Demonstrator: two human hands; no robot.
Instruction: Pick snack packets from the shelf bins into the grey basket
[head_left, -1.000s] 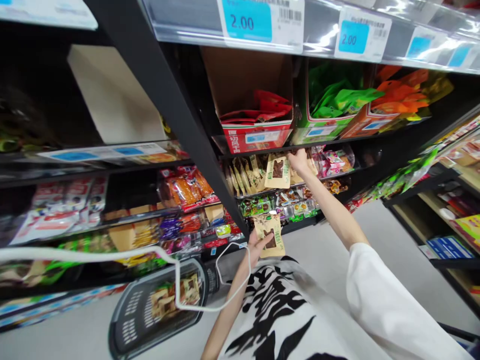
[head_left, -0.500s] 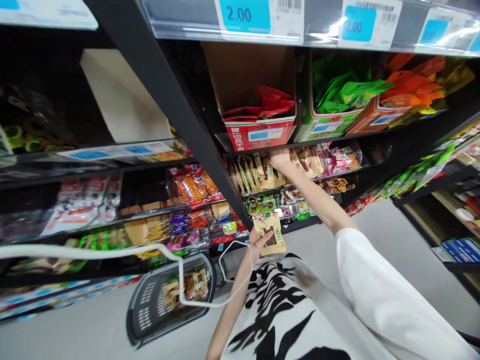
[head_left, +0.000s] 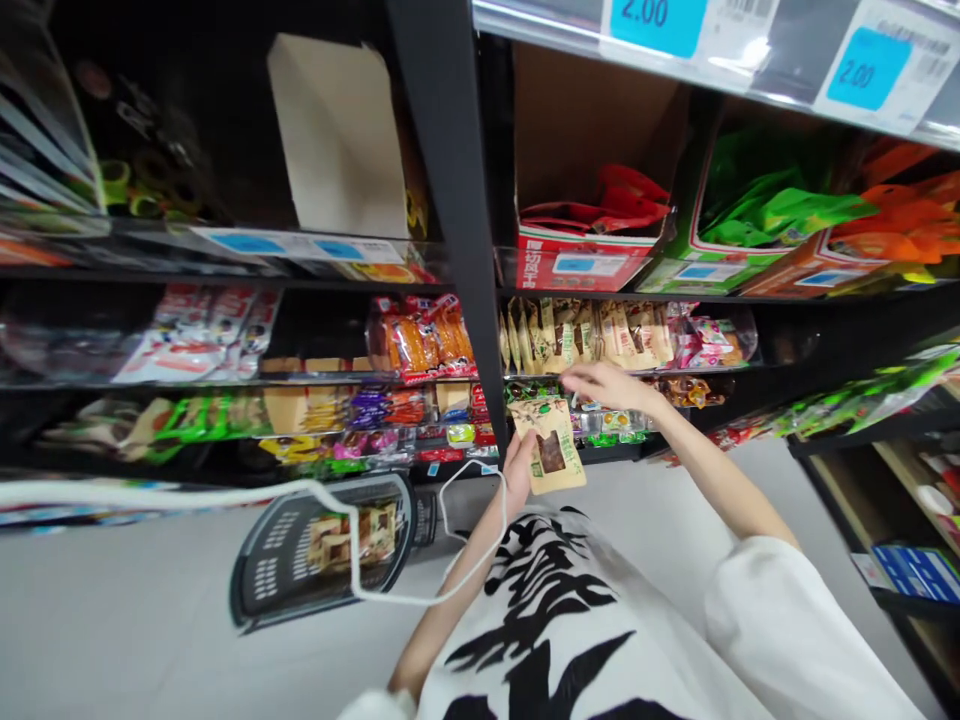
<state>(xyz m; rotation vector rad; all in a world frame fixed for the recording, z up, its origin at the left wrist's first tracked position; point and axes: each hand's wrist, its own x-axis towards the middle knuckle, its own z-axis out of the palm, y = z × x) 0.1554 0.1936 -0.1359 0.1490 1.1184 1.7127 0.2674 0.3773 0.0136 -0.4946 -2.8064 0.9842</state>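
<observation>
My left hand grips a tan snack pouch by its left side, in front of my shirt. The pouch has a dark window and green print. Just above and right of it is my right hand, fingers stretched to the left, with nothing visible in them. Its fingertips are near the pouch's top edge; whether they touch cannot be told. Similar tan pouches stand in a row on the shelf behind my right hand. More tan pouches lie in a dark grey shopping basket at lower left.
A black shelf post divides the shelving. Red and green display boxes sit above the pouch row. A white cord crosses the view at left. Another shelf stands at right, with grey floor between.
My right hand has come out of the shelf row, down towards the held pouch, without a pouch visible in it. The pouch in front on the right a second ago went back into the row.
</observation>
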